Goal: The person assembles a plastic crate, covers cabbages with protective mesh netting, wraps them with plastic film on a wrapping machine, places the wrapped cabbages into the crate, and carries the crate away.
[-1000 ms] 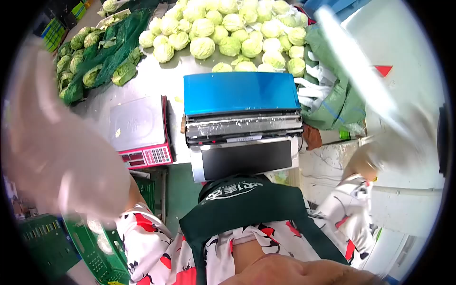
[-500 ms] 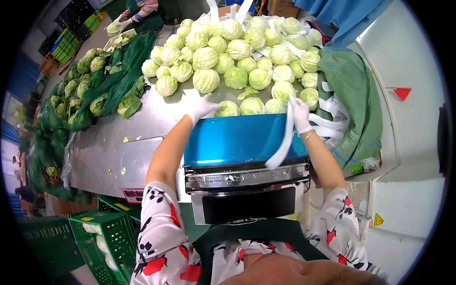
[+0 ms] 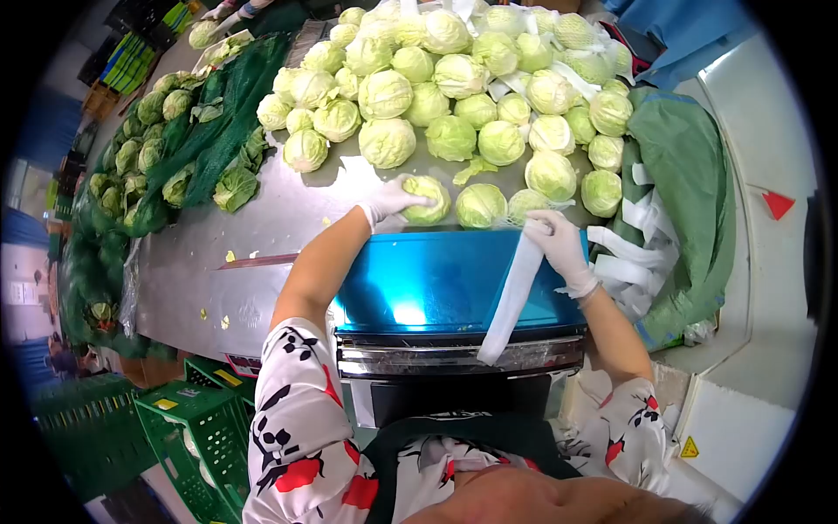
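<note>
My left hand (image 3: 389,201), in a white glove, is closed around the side of a pale green cabbage (image 3: 427,200) behind the blue-topped machine (image 3: 419,279). In my gloved right hand (image 3: 559,251) a flat white foam net sleeve (image 3: 511,301) is pinched at its upper end. It hangs down across the blue cover towards the metal front edge. Two more cabbages stand along the machine's back edge, one in the middle (image 3: 481,206) and one beside my right hand (image 3: 528,204), partly hidden.
A large heap of cabbages (image 3: 384,94) covers the back of the metal table (image 3: 183,288). More white sleeves (image 3: 642,253) lie by a green sack (image 3: 685,192) at right. Cabbages under green netting (image 3: 209,148) are at left, green crates (image 3: 188,445) below. Another person's hands (image 3: 231,10) show at far left.
My left hand has gone from open beside the cabbage to holding it. My right hand has come down and inward with the white sleeve. The whole view has shifted slightly.
</note>
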Tool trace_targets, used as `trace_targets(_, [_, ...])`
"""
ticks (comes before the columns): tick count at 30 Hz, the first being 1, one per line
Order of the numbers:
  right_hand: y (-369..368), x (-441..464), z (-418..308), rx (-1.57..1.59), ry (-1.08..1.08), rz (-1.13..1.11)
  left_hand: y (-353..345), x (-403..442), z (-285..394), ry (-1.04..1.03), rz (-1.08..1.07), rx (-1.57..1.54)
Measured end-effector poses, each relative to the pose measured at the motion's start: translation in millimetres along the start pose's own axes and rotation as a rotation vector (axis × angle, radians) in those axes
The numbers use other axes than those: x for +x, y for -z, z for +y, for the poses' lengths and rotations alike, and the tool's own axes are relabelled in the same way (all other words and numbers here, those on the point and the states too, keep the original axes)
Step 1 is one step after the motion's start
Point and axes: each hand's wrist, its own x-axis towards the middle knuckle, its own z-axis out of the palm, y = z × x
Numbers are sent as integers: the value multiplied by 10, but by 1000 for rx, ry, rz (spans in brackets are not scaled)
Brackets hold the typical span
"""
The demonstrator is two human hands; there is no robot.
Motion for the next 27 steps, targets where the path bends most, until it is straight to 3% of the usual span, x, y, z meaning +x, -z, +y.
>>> trace_targets(3, [43, 27, 225, 238, -180, -12, 364, -595, 327, -110, 19, -725])
trace_targets(5, [32, -38, 223, -34, -48, 37, 649, -1126, 326, -226, 191, -904])
trace_targets(9, [-29, -151, -105, -338, 125, 96, 1095, -2299, -220, -287, 625, -552])
trace_targets(12, [-79, -119, -100, -362, 178, 103, 1162, -3161, -772, -72, 825, -413])
trace_targets(15, [-70, -36, -83, -230, 36, 54, 1073, -3753, -1362, 100, 950, -230])
trace_targets(20, [-29, 156, -387, 546, -286, -39, 982, -4188, -1800, 119, 775, -305])
trace_targets(23, [-7, 227, -623, 936, -264, -190, 972, -4270, -1861, 153, 889, -85])
trace_targets(26, [120, 83, -943, 777, -292, -44, 1016, -4495, -1765, 67, 1099, -325])
trace_targets(27, [161, 129, -865, 364, -17, -193, 993, -4625, -1763, 56, 1183, -406])
